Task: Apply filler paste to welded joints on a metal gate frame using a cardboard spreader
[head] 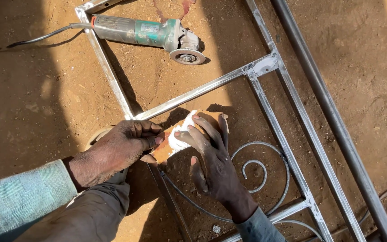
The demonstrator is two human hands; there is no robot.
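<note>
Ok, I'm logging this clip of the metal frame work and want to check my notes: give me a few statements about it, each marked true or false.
1. Both hands rest on a brown sheet with a white patch. True: the left hand and right hand press on the sheet.
2. The angle grinder is in the right hand. False: the grinder lies on the dirt, apart from both hands.
3. A curled scroll sits inside the metal frame. True: the scroll lies beside the right hand, within the frame.
4. The frame lies on a wooden bench. False: it lies on bare dirt.
</note>
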